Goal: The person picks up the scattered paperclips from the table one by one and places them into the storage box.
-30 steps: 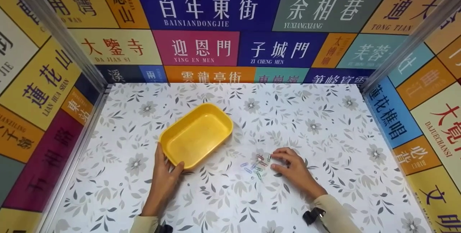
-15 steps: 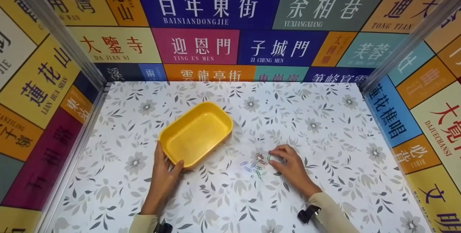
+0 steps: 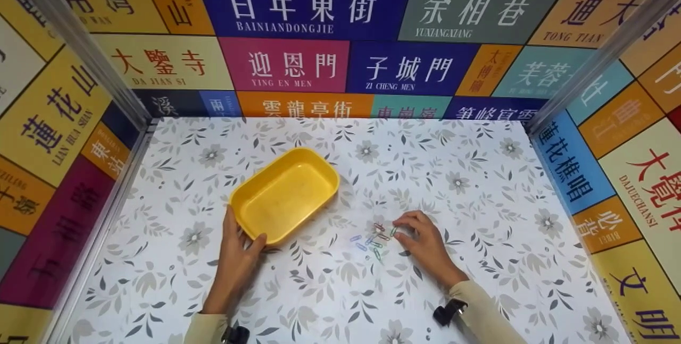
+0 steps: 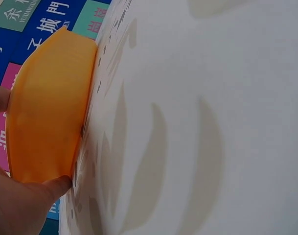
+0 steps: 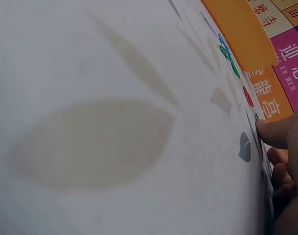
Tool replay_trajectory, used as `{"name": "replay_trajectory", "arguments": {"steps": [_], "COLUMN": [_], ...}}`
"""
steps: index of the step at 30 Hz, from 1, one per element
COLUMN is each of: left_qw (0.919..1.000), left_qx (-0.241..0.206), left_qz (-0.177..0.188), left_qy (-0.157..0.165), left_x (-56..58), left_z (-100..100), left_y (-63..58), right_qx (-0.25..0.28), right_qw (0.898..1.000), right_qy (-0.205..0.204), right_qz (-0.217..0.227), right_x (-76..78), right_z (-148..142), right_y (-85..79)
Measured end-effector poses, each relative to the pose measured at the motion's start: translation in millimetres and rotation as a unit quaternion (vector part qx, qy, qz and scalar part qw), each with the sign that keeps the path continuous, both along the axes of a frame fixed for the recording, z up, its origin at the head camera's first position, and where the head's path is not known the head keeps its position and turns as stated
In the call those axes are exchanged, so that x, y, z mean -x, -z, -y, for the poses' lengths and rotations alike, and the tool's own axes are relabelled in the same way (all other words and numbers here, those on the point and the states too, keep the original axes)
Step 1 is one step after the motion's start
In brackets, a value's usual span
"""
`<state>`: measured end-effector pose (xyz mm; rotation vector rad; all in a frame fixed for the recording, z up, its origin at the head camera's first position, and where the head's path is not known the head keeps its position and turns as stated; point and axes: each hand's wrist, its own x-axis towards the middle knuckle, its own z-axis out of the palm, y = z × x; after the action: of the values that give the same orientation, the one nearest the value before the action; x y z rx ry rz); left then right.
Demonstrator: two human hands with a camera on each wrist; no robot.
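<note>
A yellow plastic tray [image 3: 284, 198] sits at an angle on the table, with nothing seen inside. My left hand [image 3: 234, 267] holds its near left corner, thumb on the near side and fingers along the left side; the left wrist view shows the thumb [image 4: 58, 187] against the wall. To the right lies a small pile of coloured paper clips [image 3: 376, 244], red, blue and green. At the pile's right edge my right hand [image 3: 428, 248] pinches a green paper clip [image 3: 393, 231] between thumb and fingers, low over the table. Its thumb [image 5: 273, 131] partly hides that clip in the right wrist view.
The table [image 3: 330, 291] has a white cover printed with grey leaves and flowers. Panels with coloured signs [image 3: 308, 9] stand at the back and along both sides. Metal posts [image 3: 101, 51] mark the corners.
My right thumb and fingers have closed on the green paper clip at the pile's edge. The left hand keeps its place on the tray. The whole head view has shifted slightly.
</note>
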<state>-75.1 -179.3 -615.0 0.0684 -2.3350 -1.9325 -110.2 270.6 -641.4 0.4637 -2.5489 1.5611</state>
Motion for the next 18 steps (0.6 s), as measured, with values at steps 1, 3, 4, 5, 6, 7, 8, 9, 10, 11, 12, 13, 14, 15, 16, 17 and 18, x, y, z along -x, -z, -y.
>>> {"name": "replay_trajectory", "arguments": {"steps": [1, 3, 4, 5, 6, 7, 8, 9, 10, 11, 12, 13, 14, 15, 16, 17, 18], "left_qw": [1.0, 1.0, 1.0, 1.0, 1.0, 1.0, 1.0, 1.0, 1.0, 1.0, 1.0, 1.0, 1.0, 1.0, 1.0, 1.0, 1.0], "left_qx": [0.002, 0.002, 0.001, -0.001, -0.003, -0.004, -0.004, -0.006, -0.006, -0.006, -0.005, -0.004, -0.004, -0.005, -0.004, -0.003, -0.002], "left_qz": [-0.001, -0.001, -0.001, -0.003, -0.004, -0.004, -0.003, -0.002, -0.001, -0.001, 0.0, 0.001, 0.0, -0.002, -0.003, -0.005, -0.004], "left_qy": [0.001, 0.001, 0.001, 0.001, 0.001, 0.002, 0.003, 0.004, 0.004, 0.004, 0.004, 0.004, 0.004, 0.004, 0.005, 0.005, 0.006], "left_x": [0.4, 0.5, 0.9, 1.2, 1.4, 1.5, 1.3, 0.9, 0.4, -0.1, -0.6, -1.1, -1.5, -1.7, -1.6, -1.7, -1.8], "left_z": [0.3, 0.6, 1.0, 1.3, 1.5, 1.8, 1.9, 1.9, 1.9, 1.8, 1.7, 1.7, 1.6, 1.4, 1.4, 1.2, 0.9], "left_y": [0.2, 0.4, 0.6, 0.7, 0.6, 0.8, 1.0, 1.2, 1.6, 1.8, 2.0, 2.3, 2.4, 2.1, 2.1, 1.8, 1.5], "right_qx": [0.004, 0.01, 0.013, 0.016, 0.017, 0.018, 0.02, 0.02, 0.019, 0.017, 0.014, 0.014, 0.014, 0.012, 0.012, 0.012, 0.013], "right_qw": [1.0, 1.0, 1.0, 1.0, 0.999, 0.999, 0.999, 0.999, 0.999, 0.999, 0.999, 0.999, 0.999, 0.999, 0.999, 0.999, 0.999], "right_qy": [-0.002, -0.007, -0.01, -0.013, -0.014, -0.013, -0.011, -0.011, -0.01, -0.009, -0.008, -0.009, -0.011, -0.012, -0.011, -0.01, -0.009], "right_qz": [0.0, -0.006, -0.012, -0.018, -0.023, -0.027, -0.03, -0.033, -0.033, -0.033, -0.032, -0.03, -0.03, -0.03, -0.029, -0.031, -0.032], "right_x": [0.0, 0.6, 1.2, 1.9, 2.5, 2.9, 2.9, 2.7, 2.4, 2.0, 1.7, 1.4, 1.3, 1.5, 1.6, 1.6, 1.5], "right_z": [0.1, 0.3, 0.4, 0.6, 1.1, 1.5, 2.1, 2.3, 2.5, 2.7, 2.5, 2.2, 1.9, 1.3, 1.2, 1.0, 0.8], "right_y": [-0.4, -0.8, -0.6, -0.3, -0.1, 0.3, 0.8, 1.2, 1.4, 1.5, 1.8, 2.1, 2.3, 2.3, 2.3, 2.3, 2.5]}}
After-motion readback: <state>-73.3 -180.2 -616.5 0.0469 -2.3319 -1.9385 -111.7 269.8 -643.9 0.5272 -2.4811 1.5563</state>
